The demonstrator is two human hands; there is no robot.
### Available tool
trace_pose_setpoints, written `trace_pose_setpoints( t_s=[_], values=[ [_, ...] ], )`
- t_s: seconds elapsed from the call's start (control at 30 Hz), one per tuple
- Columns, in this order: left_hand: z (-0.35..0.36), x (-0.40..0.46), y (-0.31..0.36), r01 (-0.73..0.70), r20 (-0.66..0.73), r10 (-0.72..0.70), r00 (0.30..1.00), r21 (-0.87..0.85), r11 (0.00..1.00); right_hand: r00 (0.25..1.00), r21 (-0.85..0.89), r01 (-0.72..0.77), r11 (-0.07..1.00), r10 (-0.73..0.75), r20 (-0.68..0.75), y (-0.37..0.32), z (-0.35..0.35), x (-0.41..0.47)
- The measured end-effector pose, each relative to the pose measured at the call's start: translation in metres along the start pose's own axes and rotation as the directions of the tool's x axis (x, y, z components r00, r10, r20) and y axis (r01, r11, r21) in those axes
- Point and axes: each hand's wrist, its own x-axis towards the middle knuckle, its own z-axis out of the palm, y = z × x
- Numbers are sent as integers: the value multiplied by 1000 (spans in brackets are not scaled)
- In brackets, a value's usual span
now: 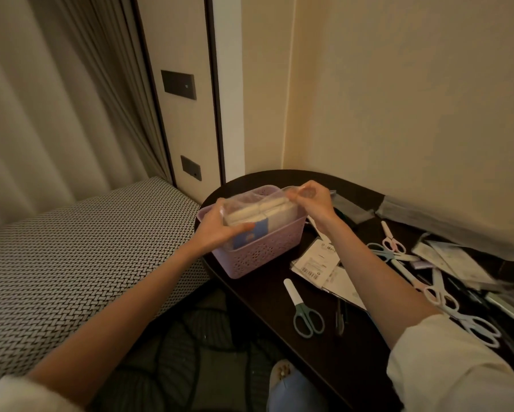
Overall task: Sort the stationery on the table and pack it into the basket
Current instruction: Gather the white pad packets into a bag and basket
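1. My left hand [220, 226] and right hand [310, 202] grip a clear-wrapped packet [260, 214] over the lilac basket [258, 254]
2. Basket sits on the dark table [324, 346]; scissors [304, 310] lie nearby, beside the cream corner wall [398, 99]

- Baskets: 1, lilac perforated basket [258, 254] on the table [279, 298].
- Clear-wrapped packs: 1, wrapped pack [260, 214] in the basket opening.
- Hands: 2, left hand [217, 226] and right hand [310, 202], both on the pack.
- Scissors: at least 5; green-handled scissors [304, 312] lie apart, the rest are heaped at right, so the count is uncertain.
- Barcode-labelled packets: 1 clearly seen, labelled packet [316, 261].
- Dark pens: 1 discernible, pen [340, 318].
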Motion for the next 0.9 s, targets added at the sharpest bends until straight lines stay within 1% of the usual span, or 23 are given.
trace_pose_setpoints(
  t_s=[0.07, 0.13, 0.2, 0.27, 0.33, 0.37, 0.4, 0.43, 0.47, 0.5, 0.53, 0.6, 0.67, 0.7, 0.73, 0.77, 0.8, 0.83, 0.87, 0.9],
  values=[
    [-5, -7, 2, -27, 104, 18, 994, 90, 996, 999, -46, -23, 999, 24, 38, 1, 0, 1],
    [-9, -13, 3, -35, 186, 9, 982, 136, 990, 999, -82, -36, 996, 39, 37, 3, -1, 0],
    [-12, -16, 5, -65, 256, 15, 966, 185, 981, 999, -138, -29, 990, 35, 41, 5, -2, -2],
    [-12, -19, 8, -125, 291, 35, 956, 299, 946, 998, -180, -32, 983, 41, 46, 5, -2, -5],
    [-8, -23, 8, -154, 240, 62, 969, 385, 910, 998, -196, -61, 979, 61, -6, 3, 3, -12],
    [-5, -26, 9, -165, 199, 88, 976, 418, 893, 994, -167, -100, 981, 92, -58, 3, 6, -16],
    [-3, -28, 9, -183, 165, 121, 979, 442, 878, 983, -113, -159, 981, 147, -108, 4, 9, -21],
    [-1, -30, 9, -203, 146, 153, 977, 455, 867, 965, -56, -236, 970, 227, -129, 5, 12, -27],
    [0, -31, 8, -220, 138, 176, 975, 455, 863, 947, -16, -309, 951, 306, -98, 6, 16, -33],
    [1, -32, 7, -231, 137, 189, 972, 452, 862, 932, 1, -361, 933, 361, -30, 6, 19, -36],
    [3, -32, 6, -238, 134, 199, 971, 457, 857, 922, 21, -387, 922, 386, 31, 5, 22, -40],
    [7, -35, 8, -231, 92, 214, 973, 500, 835, 922, 138, -385, 912, 376, 92, -4, 23, -45],
    [16, -40, 11, -151, 7, 175, 984, 542, 826, 926, 292, -377, 879, 354, 130, -9, 22, -41],
    [22, -41, 13, -90, -43, 138, 990, 563, 821, 924, 332, -381, 863, 348, 156, -11, 21, -41],
    [29, -42, 14, -25, -95, 100, 990, 588, 809, 918, 331, -393, 858, 348, 188, -13, 21, -41],
    [36, -42, 16, 33, -143, 68, 987, 607, 794, 910, 292, -406, 866, 354, 217, -15, 22, -41],
    [42, -41, 17, 70, -184, 57, 981, 616, 785, 903, 239, -410, 880, 355, 240, -16, 23, -40],
    [43, -37, 17, 75, -194, 58, 979, 614, 786, 901, 192, -402, 895, 350, 255, -18, 24, -41],
    [41, -34, 17, 45, -159, 65, 985, 604, 796, 900, 166, -393, 905, 342, 270, -19, 25, -42],
    [35, -29, 15, -17, -64, 64, 996, 566, 824, 901, 150, -382, 912, 332, 278, -19, 26, -44]
  ],
)
